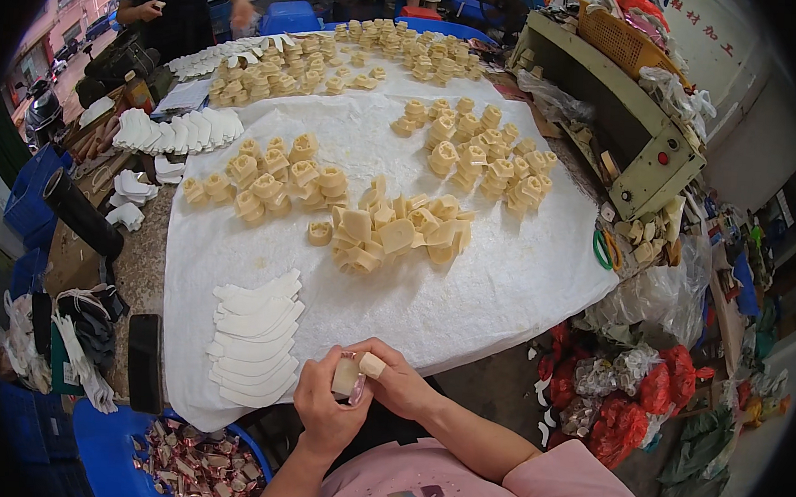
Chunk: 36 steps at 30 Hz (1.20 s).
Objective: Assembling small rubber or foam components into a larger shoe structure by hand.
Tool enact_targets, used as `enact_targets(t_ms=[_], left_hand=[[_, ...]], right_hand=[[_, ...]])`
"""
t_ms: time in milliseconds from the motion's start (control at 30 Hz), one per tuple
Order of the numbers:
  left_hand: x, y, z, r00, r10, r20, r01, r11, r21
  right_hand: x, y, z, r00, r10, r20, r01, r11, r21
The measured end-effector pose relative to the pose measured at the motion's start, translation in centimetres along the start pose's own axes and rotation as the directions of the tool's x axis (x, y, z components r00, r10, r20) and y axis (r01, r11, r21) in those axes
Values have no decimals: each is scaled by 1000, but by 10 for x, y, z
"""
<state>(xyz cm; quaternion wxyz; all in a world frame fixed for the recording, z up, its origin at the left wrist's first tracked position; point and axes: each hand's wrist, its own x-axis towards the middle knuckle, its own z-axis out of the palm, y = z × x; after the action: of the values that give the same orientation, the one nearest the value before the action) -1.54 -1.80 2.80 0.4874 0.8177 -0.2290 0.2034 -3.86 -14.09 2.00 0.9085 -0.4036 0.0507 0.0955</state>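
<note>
Both of my hands meet at the table's near edge around one small heel-shaped block [345, 378], beige on its face with shiny pink covering at its edges. My left hand [320, 402] grips it from the left side. My right hand [400, 387] closes on its right side, and a beige wrap [372, 365] covers one fingertip. Left of my hands lies an overlapping row of white curved sheets [255, 345]. Beyond them, a heap of loose beige blocks [397, 237] sits mid-table. A blue tub [95, 439] at lower left contains many pink-covered pieces [198, 466].
Stacked beige blocks stand at left [275, 179], right [481, 153] and far back [272, 68] on the white cloth [467, 307]. A phone [144, 361] and black tube [81, 213] lie left. A green machine [624, 126] flanks the right. Another person [178, 3] stands far left.
</note>
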Motion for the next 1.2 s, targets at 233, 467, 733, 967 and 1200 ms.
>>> enact_targets(t_ms=[233,467,733,967,1200], left_hand=[[-7,-3,-7,997,66,-35,-64,997,51],[-20,-26,-49,984,-149,-94,158,982,99],[-91,-94,-157,835,-300,-461,523,693,496],[-161,-112,-213,595,-400,-697,789,127,601],[-66,-87,-167,851,-300,-432,493,741,456]], right_hand=[[2,6,10,972,-234,20,188,727,-660],[16,11,10,995,-76,69,103,793,-600],[45,8,9,942,-257,216,313,438,-843],[68,10,26,872,-270,408,447,101,-889],[101,0,25,870,-319,376,368,-87,-926]])
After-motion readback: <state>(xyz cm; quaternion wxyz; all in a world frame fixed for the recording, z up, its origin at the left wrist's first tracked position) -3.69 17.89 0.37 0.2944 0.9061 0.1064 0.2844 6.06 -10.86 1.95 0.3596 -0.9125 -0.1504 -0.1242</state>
